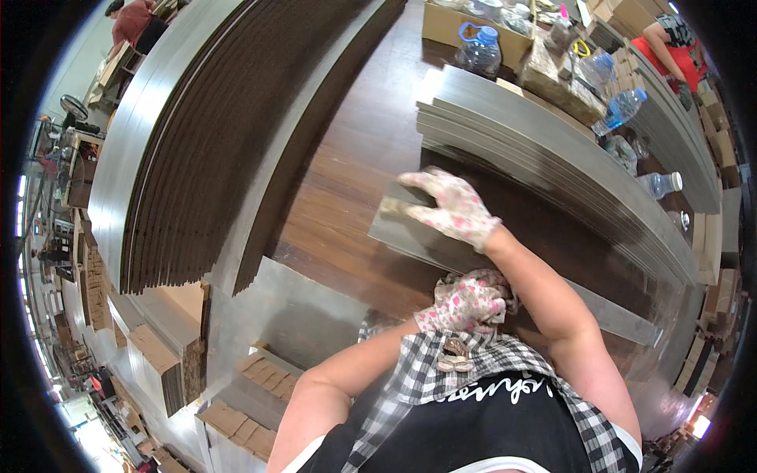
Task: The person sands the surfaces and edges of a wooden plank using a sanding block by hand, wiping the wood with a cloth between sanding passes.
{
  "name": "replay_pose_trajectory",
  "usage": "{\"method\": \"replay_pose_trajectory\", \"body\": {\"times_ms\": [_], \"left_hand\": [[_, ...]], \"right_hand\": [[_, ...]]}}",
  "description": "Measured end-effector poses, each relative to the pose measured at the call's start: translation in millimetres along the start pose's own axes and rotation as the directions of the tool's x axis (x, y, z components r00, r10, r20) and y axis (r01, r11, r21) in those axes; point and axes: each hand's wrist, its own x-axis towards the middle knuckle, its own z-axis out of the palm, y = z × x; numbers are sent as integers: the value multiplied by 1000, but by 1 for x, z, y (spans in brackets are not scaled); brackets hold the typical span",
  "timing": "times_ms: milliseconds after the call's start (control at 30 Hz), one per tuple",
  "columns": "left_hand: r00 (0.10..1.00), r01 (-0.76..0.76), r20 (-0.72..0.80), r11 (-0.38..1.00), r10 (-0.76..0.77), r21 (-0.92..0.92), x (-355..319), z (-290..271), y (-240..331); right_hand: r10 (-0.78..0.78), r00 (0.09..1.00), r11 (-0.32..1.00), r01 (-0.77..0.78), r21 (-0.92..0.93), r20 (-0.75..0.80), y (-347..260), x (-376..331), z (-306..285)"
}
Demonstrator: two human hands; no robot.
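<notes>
My right hand (pixel 456 206), in a white glove with pink flowers, reaches over a grey flat panel (pixel 394 225). Its thumb and fingers are spread, and nothing shows between them. I cannot tell whether it touches the panel. Close to my checked apron (pixel 410 366), my left hand (pixel 465 305) wears a matching glove and is closed round a crumpled brownish cloth (pixel 477 280), partly hidden by the fingers. The panel lies on a brown wooden tabletop (pixel 339 189), running off to the right beneath my right forearm.
A tall row of grey panels (pixel 260 158) stands on the left. Another panel stack (pixel 536 126) lies to the right, with plastic bottles (pixel 619 110) and a cardboard box (pixel 441 27) beyond it. Cardboard-edged bundles (pixel 162 363) stand lower left. Two people (pixel 136 25) are farther off, at the upper left and upper right.
</notes>
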Motion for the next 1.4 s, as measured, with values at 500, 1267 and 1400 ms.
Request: {"method": "replay_pose_trajectory", "body": {"times_ms": [500,1267,1400], "left_hand": [[659,684,558,93,-505,-723,19,-28,21],[969,117,239,966,-61,-230,6,-13,-1],[847,505,335,822,-413,-262,-80,86,-41]], "right_hand": [[-100,986,974,69,-216,-133,-9,31,-4],[246,958,956,-265,-125,-145,14,-148,-65],[77,975,985,-107,-136,-207,-35,-38,2]]}}
